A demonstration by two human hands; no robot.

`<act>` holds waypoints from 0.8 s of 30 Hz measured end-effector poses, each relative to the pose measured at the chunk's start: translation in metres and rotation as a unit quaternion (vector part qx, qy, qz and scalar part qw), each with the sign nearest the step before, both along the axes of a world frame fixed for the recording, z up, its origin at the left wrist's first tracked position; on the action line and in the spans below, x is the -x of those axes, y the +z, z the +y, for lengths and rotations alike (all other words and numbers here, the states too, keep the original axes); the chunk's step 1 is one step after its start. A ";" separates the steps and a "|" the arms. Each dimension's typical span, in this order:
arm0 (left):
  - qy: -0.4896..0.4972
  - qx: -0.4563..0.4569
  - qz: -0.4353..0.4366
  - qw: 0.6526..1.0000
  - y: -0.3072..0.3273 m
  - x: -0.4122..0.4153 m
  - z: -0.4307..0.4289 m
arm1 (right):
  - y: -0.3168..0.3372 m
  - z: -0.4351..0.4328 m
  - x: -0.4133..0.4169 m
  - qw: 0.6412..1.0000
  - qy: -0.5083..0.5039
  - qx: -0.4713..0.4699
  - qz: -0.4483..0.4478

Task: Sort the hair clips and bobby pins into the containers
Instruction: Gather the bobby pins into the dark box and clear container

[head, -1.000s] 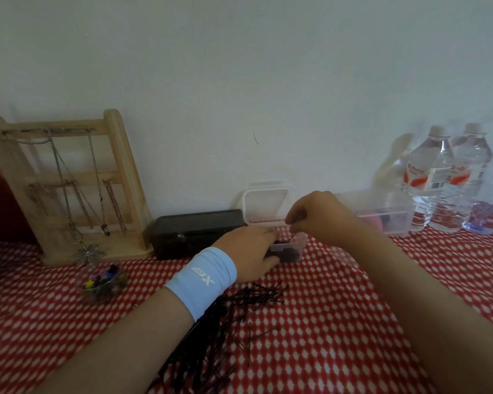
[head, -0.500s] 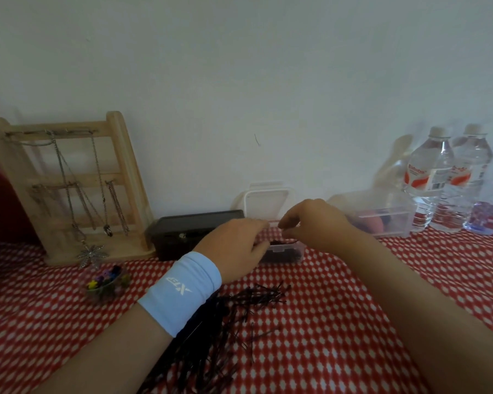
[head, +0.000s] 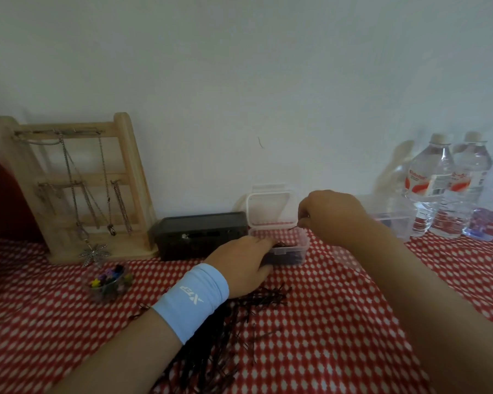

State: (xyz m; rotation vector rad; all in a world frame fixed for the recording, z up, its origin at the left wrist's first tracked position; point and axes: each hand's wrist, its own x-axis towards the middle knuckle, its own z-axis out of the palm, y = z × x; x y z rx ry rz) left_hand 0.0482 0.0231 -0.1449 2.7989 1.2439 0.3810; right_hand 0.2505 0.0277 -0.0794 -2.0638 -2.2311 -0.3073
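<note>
Clear box [head: 292, 251], lid up, at the far centre of the table [head: 339, 322], holds dark pins. Left hand [head: 244, 264] grips its left side. Right hand [head: 329, 213], fingers pinched, hovers above it; what it holds cannot be told. Loose bobby pins [head: 225, 331] lie nearer. Bowl of clips [head: 107, 281] left.

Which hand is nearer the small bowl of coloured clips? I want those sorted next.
Left. The left hand rests at the clear box, to the right of the bowl; the right hand hovers farther right, above the box.
</note>
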 end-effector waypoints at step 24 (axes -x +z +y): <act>0.014 0.064 -0.072 0.995 0.006 0.112 -0.037 | -0.050 -0.042 0.091 0.907 0.360 0.173 0.135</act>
